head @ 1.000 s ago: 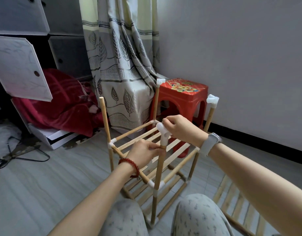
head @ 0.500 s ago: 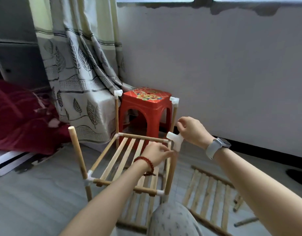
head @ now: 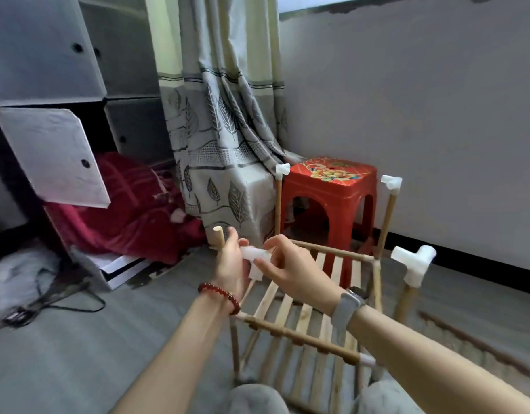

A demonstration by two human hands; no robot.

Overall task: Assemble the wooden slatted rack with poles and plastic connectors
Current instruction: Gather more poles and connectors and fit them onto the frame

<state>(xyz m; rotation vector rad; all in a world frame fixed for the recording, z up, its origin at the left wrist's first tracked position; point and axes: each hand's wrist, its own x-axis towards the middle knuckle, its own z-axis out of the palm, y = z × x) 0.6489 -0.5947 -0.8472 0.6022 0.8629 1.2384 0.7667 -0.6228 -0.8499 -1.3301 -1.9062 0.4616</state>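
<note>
The rack (head: pixel 311 297) stands on the floor (head: pixel 78 354) in front of the seated person, part-built: a slatted shelf at mid height, a second slatted tier lower down, four upright poles at the corners. A red stool (head: pixel 329 198) stands just behind it against the wall; a curtain (head: pixel 222 121) and a red blanket (head: pixel 132 216) lie to the left. Three poles already carry white connectors: far left (head: pixel 282 168), far right (head: pixel 391 182) and near right (head: pixel 414 262). The remaining pole (head: pixel 219 239), at the left corner, is bare at its top. The left hand (head: pixel 232 265) is raised just beside that bare end, its fingers curled round one end of a loose connector (head: pixel 255 258). The right hand (head: pixel 290 268) pinches the other end of the same connector between thumb and forefinger, the other fingers loosely spread. The connector is held in the air between the two hands, close to the pole top but not on it; some blur prevents reading which socket faces down. Judgement: the step in hand is capping the fourth pole. The next move calls for turning the connector so one socket points downward and the side sockets run along the rack's edges, then pressing it squarely onto the pole end while the pole is steadied.
</note>
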